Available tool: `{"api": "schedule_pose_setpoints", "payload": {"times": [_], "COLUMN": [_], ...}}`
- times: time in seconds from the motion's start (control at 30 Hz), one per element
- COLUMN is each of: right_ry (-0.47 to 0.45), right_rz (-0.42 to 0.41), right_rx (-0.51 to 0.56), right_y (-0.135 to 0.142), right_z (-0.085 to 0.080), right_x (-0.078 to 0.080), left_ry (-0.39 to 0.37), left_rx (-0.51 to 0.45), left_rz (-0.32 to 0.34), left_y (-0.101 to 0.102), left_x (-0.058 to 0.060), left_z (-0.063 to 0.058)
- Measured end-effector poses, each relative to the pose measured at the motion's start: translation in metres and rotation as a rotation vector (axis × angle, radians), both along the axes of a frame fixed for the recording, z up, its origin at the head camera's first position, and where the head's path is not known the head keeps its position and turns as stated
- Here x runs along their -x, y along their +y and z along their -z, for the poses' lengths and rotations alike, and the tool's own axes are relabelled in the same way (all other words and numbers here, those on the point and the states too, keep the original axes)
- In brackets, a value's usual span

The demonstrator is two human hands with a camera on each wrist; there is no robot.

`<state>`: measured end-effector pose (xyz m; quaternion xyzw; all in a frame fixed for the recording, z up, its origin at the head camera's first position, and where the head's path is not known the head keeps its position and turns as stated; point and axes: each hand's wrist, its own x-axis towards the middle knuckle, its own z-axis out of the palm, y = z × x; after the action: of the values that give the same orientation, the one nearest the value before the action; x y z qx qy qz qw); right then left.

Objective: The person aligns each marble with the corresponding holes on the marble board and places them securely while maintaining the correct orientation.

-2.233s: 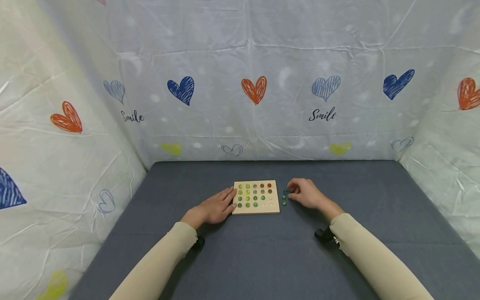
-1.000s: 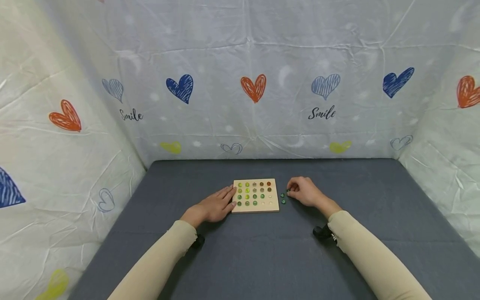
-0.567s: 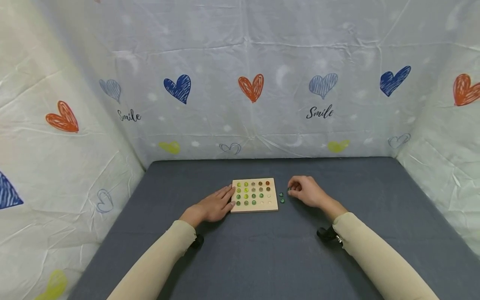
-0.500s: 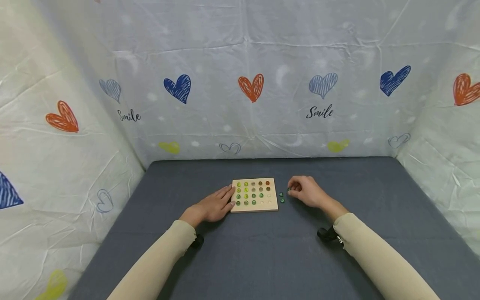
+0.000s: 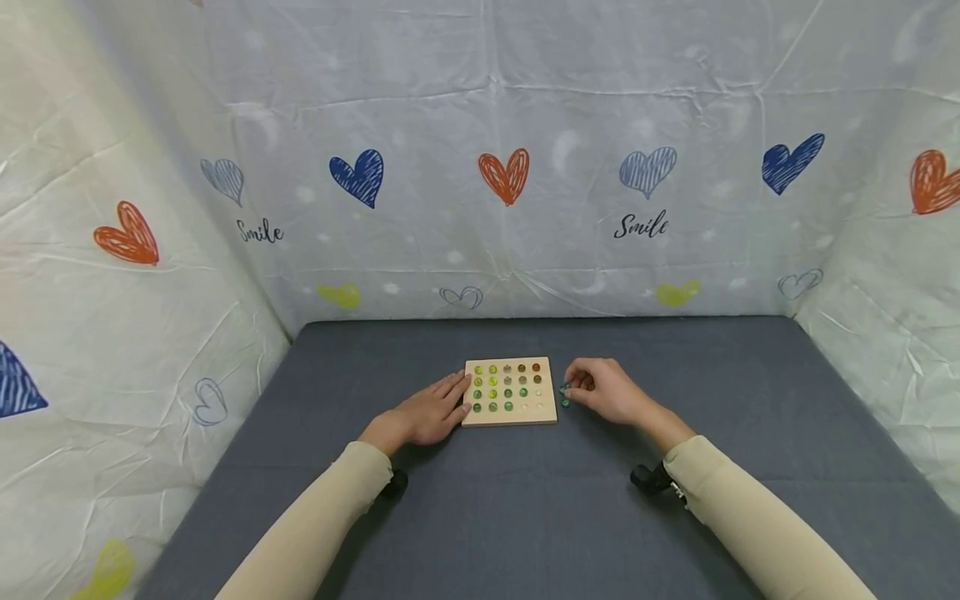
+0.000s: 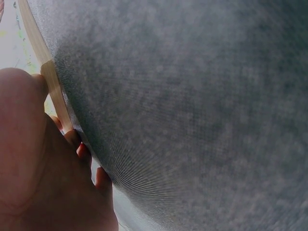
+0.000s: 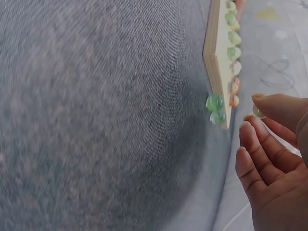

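A pale wooden board (image 5: 498, 417) with rows of marbles in its hollows lies flat on the dark table. Its marbles run from yellow and green to clear and reddish brown; three hollows at the lower right are bare. My left hand (image 5: 430, 412) rests with fingers extended on the board's left edge. Right of the board, my right hand (image 5: 607, 392) pinches a marble (image 7: 258, 111) between thumb and forefinger, raised above the tabletop. Two loose green marbles, a nearer one (image 7: 215, 102) and a farther one (image 7: 218, 117), lie beside the board's right edge, partly under my fingertips in the head view.
A dark grey cloth covers the table (image 5: 480, 517). Behind it hangs a pale curtain (image 5: 570, 250) printed with hearts, and similar cloth closes both sides. Each wrist carries a black camera, such as the right wrist camera (image 5: 651, 477).
The right hand has taken one of three loose marbles from the table, drawn it slightly right, then come back left over the other two. The left hand stays on the board.
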<state>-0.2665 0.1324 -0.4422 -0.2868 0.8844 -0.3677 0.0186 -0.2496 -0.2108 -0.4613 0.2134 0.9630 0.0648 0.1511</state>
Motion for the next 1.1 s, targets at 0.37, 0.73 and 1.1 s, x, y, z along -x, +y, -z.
{"api": "schedule_pose_setpoints", "payload": {"times": [0.37,0.73,1.1], "right_ry": [0.015,-0.016,0.006], "right_rz": [-0.025,-0.062,-0.094], "right_rx": [0.008,0.031,0.042], "right_y": [-0.011,-0.018,-0.027], "right_z": [0.0,-0.001,-0.001], "right_x": [-0.004,-0.011,-0.012], "left_ry": [-0.007,0.003,0.006], "left_rx": [0.011,0.035,0.037], "left_rz": [-0.002,0.01,0.013], "left_y": [0.0,0.001,0.002], "left_x": [0.003,-0.001,-0.001], "left_z": [0.002,-0.001,-0.002]}}
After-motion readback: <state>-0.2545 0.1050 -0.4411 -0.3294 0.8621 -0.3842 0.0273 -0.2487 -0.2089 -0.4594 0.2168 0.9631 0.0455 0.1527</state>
